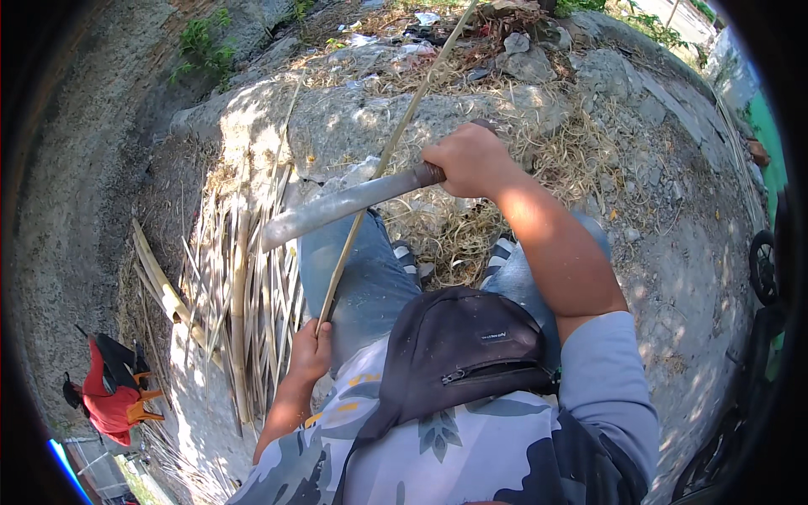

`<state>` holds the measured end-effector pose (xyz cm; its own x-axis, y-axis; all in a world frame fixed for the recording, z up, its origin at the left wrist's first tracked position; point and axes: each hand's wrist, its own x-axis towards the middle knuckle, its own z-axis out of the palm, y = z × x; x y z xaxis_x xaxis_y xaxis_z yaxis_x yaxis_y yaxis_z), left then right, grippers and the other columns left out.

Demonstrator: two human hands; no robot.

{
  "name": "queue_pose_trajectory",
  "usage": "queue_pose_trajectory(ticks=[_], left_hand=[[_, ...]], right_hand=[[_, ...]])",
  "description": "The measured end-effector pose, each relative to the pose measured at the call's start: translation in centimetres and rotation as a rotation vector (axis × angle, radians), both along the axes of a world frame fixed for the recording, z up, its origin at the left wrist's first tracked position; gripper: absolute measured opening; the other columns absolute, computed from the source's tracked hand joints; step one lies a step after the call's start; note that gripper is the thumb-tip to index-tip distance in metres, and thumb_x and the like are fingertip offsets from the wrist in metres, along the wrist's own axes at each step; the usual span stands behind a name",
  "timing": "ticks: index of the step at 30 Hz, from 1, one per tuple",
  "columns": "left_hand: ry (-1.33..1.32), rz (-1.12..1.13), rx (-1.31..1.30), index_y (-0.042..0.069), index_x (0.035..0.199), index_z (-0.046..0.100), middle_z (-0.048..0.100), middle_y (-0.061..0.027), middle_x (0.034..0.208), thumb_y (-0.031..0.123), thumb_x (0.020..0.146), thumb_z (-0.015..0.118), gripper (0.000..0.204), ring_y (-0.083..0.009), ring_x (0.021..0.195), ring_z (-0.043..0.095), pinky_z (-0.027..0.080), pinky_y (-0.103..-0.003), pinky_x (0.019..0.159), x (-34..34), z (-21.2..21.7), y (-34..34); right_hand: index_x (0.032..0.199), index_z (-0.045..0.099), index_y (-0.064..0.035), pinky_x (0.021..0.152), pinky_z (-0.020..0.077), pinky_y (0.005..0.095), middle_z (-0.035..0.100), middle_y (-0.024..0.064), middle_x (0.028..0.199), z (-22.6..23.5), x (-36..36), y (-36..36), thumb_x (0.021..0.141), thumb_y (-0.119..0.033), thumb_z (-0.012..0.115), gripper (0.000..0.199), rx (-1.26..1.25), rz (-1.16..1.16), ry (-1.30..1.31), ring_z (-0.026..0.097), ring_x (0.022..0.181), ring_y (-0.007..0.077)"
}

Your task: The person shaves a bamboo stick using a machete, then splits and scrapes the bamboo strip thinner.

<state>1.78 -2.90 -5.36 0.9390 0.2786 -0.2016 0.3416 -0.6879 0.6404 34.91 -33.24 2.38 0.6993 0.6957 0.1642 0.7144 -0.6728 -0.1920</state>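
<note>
My right hand [475,160] is closed around the dark handle of a machete [337,209] with a broad grey blade. The blade points left and lies across a long, thin bamboo strip [402,122]. Near my left thigh, my left hand [311,349] grips the lower end of that strip. From there the strip slants up and away past the blade to the top of the view. Whether the edge bites into the strip, I cannot tell. Beside my left leg lies a pile of split bamboo strips [269,286], with a thicker bamboo pole [240,311] among them.
Curled shavings [454,240] cover the ground between my feet and beyond. A rough stone ledge [353,118] runs across ahead, with loose rocks [526,63]. Split bamboo pieces [168,295] lie left. A person in red [109,396] sits at far left. A wheel [763,268] stands at right.
</note>
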Motion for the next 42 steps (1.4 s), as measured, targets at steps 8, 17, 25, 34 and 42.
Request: queue_pose_trajectory(ticks=[8, 17, 25, 34, 42], left_hand=[[-0.029, 0.001, 0.044, -0.002, 0.086, 0.057, 0.054, -0.0177, 0.064, 0.04, 0.105, 0.051, 0.047, -0.0278, 0.057, 0.053, 0.042, -0.043, 0.057, -0.1, 0.1, -0.1], [-0.037, -0.032, -0.029, -0.001, 0.083, 0.055, 0.051, -0.0166, 0.06, 0.037, 0.105, 0.051, 0.045, -0.0281, 0.055, 0.052, 0.039, -0.044, 0.055, -0.2, -0.1, 0.6], [-0.045, -0.056, -0.01, 0.0, 0.082, 0.055, 0.051, -0.0137, 0.06, 0.037, 0.105, 0.052, 0.044, -0.0244, 0.055, 0.049, 0.039, -0.041, 0.055, -0.1, 0.2, 0.5], [-0.007, -0.006, -0.192, -0.001, 0.081, 0.057, 0.052, -0.0071, 0.062, 0.041, 0.107, 0.049, 0.05, -0.015, 0.06, 0.05, 0.041, -0.036, 0.056, 0.4, -0.6, 2.0], [-0.007, 0.003, -0.11, -0.002, 0.082, 0.056, 0.053, -0.01, 0.063, 0.049, 0.105, 0.048, 0.057, -0.0176, 0.061, 0.05, 0.041, -0.038, 0.057, 0.0, -0.9, 1.3]], right_hand=[[0.092, 0.065, -0.0082, 0.08, 0.053, 0.0476, 0.07, 0.0149, 0.084, -1.4, 4.8, -3.9, 0.074, -0.02, 0.073, 0.023, 0.136, -0.216, -0.005, 0.069, 0.089, 0.0358], [0.101, 0.069, -0.014, 0.082, 0.0529, 0.048, 0.072, 0.0142, 0.095, 0.3, 3.4, -4.2, 0.079, -0.022, 0.069, 0.023, 0.286, -0.488, 0.249, 0.068, 0.095, 0.0361], [0.083, 0.065, -0.015, 0.078, 0.0518, 0.0454, 0.068, 0.0064, 0.077, -0.4, 2.6, -1.8, 0.068, -0.017, 0.072, 0.016, 0.093, 0.192, -0.217, 0.066, 0.081, 0.0318], [0.094, 0.069, -0.0152, 0.08, 0.0551, 0.0478, 0.072, 0.0111, 0.089, -0.2, 4.4, -4.4, 0.076, -0.02, 0.069, 0.019, 0.003, -0.415, 0.141, 0.07, 0.091, 0.0323], [0.088, 0.066, -0.0145, 0.079, 0.0521, 0.0484, 0.069, 0.0096, 0.077, -0.4, 1.4, -1.5, 0.075, -0.02, 0.071, 0.015, 0.091, -0.013, -0.044, 0.069, 0.083, 0.0341]])
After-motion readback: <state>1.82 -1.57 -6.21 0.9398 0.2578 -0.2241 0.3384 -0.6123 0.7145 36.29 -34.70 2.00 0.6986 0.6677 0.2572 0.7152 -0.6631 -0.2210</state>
